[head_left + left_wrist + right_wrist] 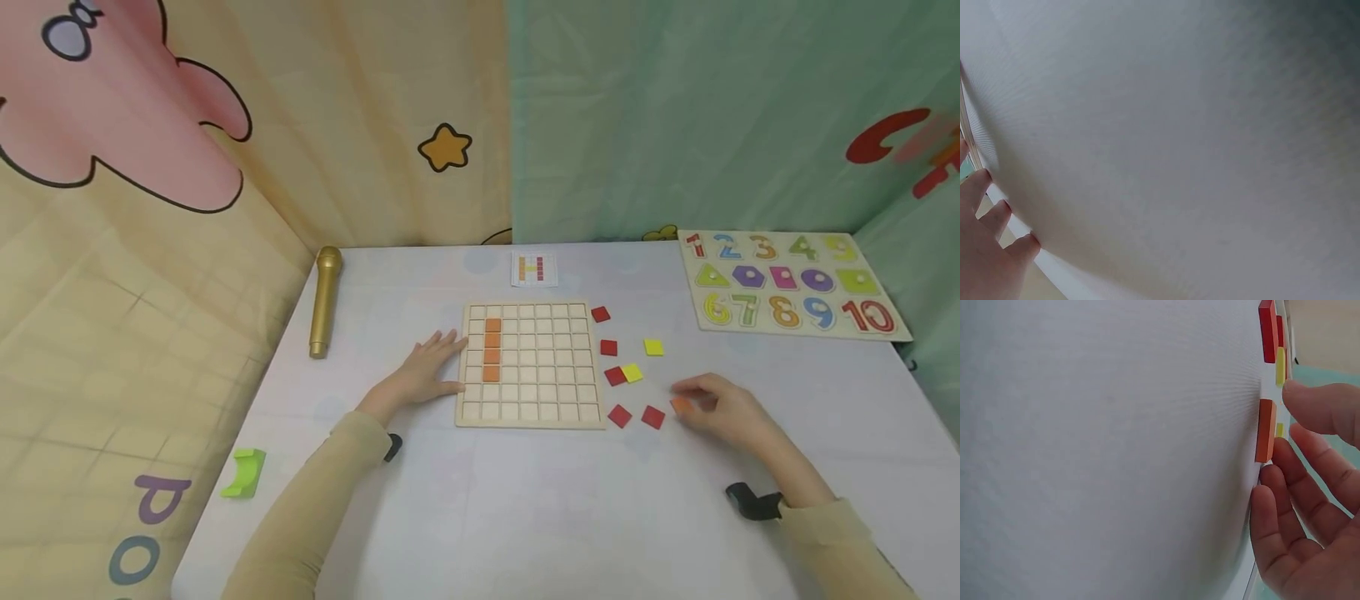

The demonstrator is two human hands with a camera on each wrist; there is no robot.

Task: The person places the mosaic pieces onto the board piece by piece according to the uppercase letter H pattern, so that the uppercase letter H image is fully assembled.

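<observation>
White table (540,517), printed curtains (360,100), left hand (422,372) splayed, right hand (726,410) parted at orange tile (1265,432)

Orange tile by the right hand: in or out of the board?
Out: the orange tile is by the right hand, apart from the board, red tiles between.

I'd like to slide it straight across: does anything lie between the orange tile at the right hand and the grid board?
Yes: in the head view, one red tile, then a second red tile, lie between the orange tile and the grid board. Both lie flat, so lifting over them would probably clear.
</observation>
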